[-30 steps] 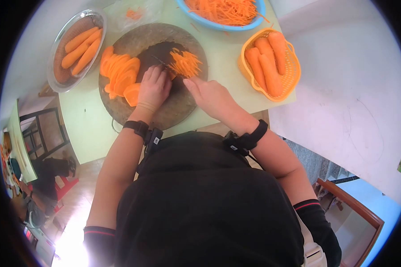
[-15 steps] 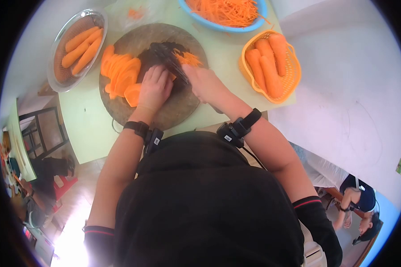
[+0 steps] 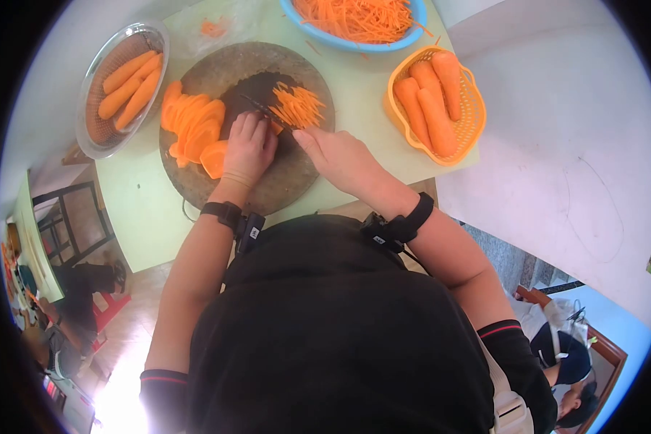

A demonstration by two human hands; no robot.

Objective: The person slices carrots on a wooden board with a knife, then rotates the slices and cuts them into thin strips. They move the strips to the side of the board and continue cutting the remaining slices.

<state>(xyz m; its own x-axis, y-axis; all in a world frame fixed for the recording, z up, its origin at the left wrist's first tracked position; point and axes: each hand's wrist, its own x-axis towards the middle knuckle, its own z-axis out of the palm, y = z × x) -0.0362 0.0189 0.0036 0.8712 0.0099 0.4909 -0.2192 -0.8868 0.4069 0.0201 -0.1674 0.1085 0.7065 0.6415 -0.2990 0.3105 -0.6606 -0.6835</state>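
A round, dark-stained chopping board (image 3: 282, 184) lies on the pale green table. On it my left hand (image 3: 249, 148) presses curled fingers onto carrot slices, of which a small orange edge (image 3: 276, 128) shows beside the fingertips. My right hand (image 3: 336, 155) is closed round the handle of a knife (image 3: 262, 108). Its dark blade stands edge down, just beyond my left fingers. Past the blade lies a small heap of carrot shreds (image 3: 298, 107). Overlapping carrot slices (image 3: 194, 124) fan out on the board's left side, reaching my left hand.
A blue bowl (image 3: 307, 30) of shredded carrot stands at the back. Whole carrots fill a yellow basket (image 3: 474, 130) at right and lie in an oval metal strainer (image 3: 92, 146) at left. A plastic bag (image 3: 242, 23) lies behind the board. Other people are at both lower sides.
The knife, blurred and tilted broadside earlier, now shows as a thin line beside my left fingers. My right hand has moved slightly towards me, and the shreds are less covered. My left hand stays put.
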